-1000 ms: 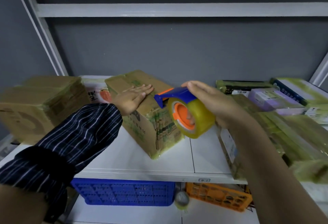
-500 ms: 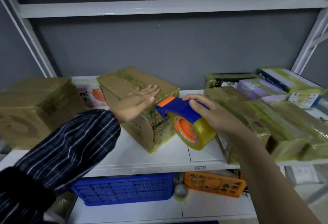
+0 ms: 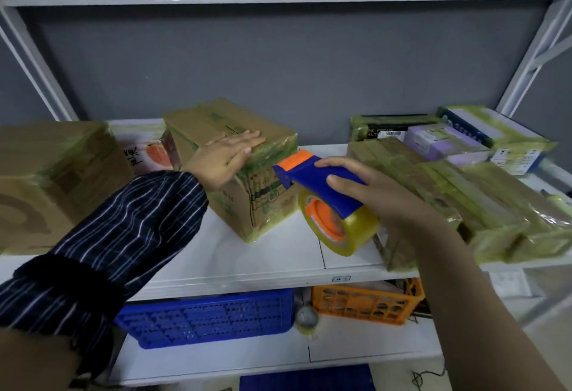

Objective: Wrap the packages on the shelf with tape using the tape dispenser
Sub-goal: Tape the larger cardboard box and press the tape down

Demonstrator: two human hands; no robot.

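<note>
A brown cardboard package (image 3: 247, 201) with green print, partly covered in tape, stands at an angle on the white shelf (image 3: 272, 257). My left hand (image 3: 224, 157) lies flat on its top, fingers straight. My right hand (image 3: 368, 187) grips the blue and orange tape dispenser (image 3: 312, 178) from above. Its roll of yellowish clear tape (image 3: 340, 223) hangs just right of the package, and the dispenser's orange nose touches or nearly touches the package's right side near the top edge.
A large taped box (image 3: 46, 186) sits at the left, with a peach-print box (image 3: 145, 149) behind it. Several wrapped packages (image 3: 464, 192) crowd the right side. Below are a blue crate (image 3: 210, 316), an orange crate (image 3: 365, 301) and a spare tape roll (image 3: 306, 318).
My right hand has brought the dispenser down and left, from above the shelf to the package's right side. My left hand has stayed flat on the package top.
</note>
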